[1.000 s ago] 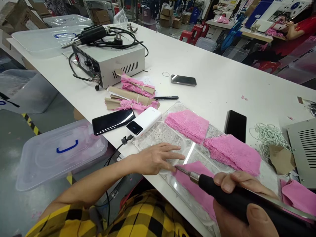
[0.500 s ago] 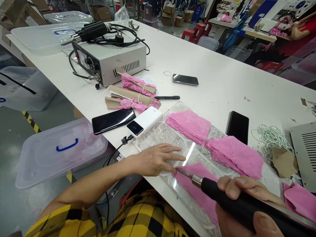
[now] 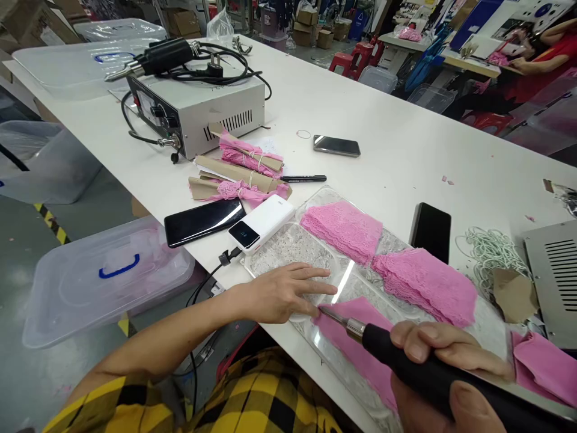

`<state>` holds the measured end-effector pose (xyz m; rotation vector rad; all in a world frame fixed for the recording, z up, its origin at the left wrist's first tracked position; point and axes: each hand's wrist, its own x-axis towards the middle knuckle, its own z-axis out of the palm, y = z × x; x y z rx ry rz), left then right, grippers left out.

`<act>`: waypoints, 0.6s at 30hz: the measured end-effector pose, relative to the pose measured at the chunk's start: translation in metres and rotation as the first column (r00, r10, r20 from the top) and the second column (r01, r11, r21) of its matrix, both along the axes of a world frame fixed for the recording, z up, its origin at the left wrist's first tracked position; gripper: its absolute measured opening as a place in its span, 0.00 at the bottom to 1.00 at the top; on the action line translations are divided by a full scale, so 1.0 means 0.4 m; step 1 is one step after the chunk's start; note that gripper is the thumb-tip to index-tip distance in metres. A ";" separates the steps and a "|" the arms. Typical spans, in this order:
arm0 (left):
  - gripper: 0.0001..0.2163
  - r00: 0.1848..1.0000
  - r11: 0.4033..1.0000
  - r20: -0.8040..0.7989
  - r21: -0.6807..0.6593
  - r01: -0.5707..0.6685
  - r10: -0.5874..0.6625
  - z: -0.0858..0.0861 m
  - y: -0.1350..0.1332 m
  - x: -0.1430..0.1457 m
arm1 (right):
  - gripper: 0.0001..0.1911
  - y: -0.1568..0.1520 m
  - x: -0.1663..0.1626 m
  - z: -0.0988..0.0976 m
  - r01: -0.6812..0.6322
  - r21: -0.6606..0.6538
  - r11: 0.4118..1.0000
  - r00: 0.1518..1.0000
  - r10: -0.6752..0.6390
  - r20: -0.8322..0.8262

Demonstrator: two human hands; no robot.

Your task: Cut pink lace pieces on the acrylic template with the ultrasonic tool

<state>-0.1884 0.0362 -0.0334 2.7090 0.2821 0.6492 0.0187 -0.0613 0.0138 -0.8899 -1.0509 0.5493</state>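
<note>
In my right hand [image 3: 444, 361] is a black-handled hand tool [image 3: 421, 367] with a narrow metal tip, gripped in wrapped fingers and pointing left. The tip rests on the upper left corner of a flat pink fabric piece [image 3: 360, 343]. My left hand [image 3: 288, 293] lies palm down with fingers stretched and spread. Its fingertips press at that corner, right beside the tip, and on the clear plastic lid beneath. This lid [image 3: 288, 246] has a mottled grey surface showing through it. Two stacks of lace-edged pink fabric, a farther stack [image 3: 345, 228] and a nearer stack [image 3: 428, 282], sit on it.
A grey control box [image 3: 216, 114] carries a similar corded tool [image 3: 164, 57]. Around the lid are a white power bank [image 3: 261, 224], black phones [image 3: 205, 221], wrapped pink bundles [image 3: 241, 186] and tangled pale cord [image 3: 489, 258]. Another person [image 3: 547, 66] sits at the far right.
The whole view shifts slightly to the left. Both hands, the tool and the fabric keep the same positions relative to one another.
</note>
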 end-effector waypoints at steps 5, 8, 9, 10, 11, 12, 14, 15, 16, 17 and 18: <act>0.17 0.999 1.000 0.052 0.009 0.001 -0.001 0.007 0.000 -0.001 | 0.08 -0.009 0.014 0.009 0.067 -0.076 0.995 0.995 -0.072 -0.075; 0.16 0.998 0.999 0.057 0.021 -0.029 0.027 0.018 -0.012 0.011 | 0.09 -0.015 0.057 0.020 0.200 -0.078 0.977 0.973 -0.207 -0.098; 0.15 0.998 0.999 0.058 0.029 -0.034 0.032 0.022 -0.019 0.020 | 0.09 -0.017 0.075 0.023 0.256 -0.068 0.964 0.960 -0.262 -0.098; 0.15 0.998 0.999 0.058 0.041 -0.032 0.030 0.025 -0.026 0.031 | 0.09 -0.018 0.093 0.025 0.308 -0.060 0.949 0.944 -0.313 -0.099; 0.15 0.998 0.998 0.056 0.058 -0.025 0.022 0.028 -0.034 0.045 | 0.09 -0.019 0.110 0.025 0.351 -0.056 0.935 0.929 -0.355 -0.104; 0.14 0.998 0.997 0.054 0.081 -0.015 0.010 0.029 -0.042 0.062 | 0.09 -0.020 0.124 0.025 0.382 -0.052 0.923 0.916 -0.385 -0.113; 0.15 0.999 0.990 0.038 0.138 0.010 -0.015 0.025 -0.056 0.096 | 0.09 -0.019 0.146 0.021 0.414 -0.051 0.909 0.899 -0.417 -0.131; 0.15 1.000 0.987 0.021 0.163 0.017 -0.020 0.021 -0.061 0.111 | 0.10 -0.017 0.152 0.018 0.420 -0.051 0.906 0.896 -0.423 -0.137; 0.15 1.000 0.984 0.000 0.179 0.020 -0.020 0.016 -0.065 0.124 | 0.10 -0.016 0.156 0.016 0.420 -0.051 0.906 0.896 -0.422 -0.139; 0.15 1.000 0.982 -0.023 0.189 0.021 -0.017 0.010 -0.067 0.134 | 0.10 -0.013 0.157 0.014 0.417 -0.049 0.908 0.897 -0.420 -0.136; 0.15 0.999 0.981 -0.043 0.194 0.021 -0.013 0.005 -0.068 0.140 | 0.10 -0.011 0.157 0.012 0.414 -0.043 0.909 0.900 -0.416 -0.133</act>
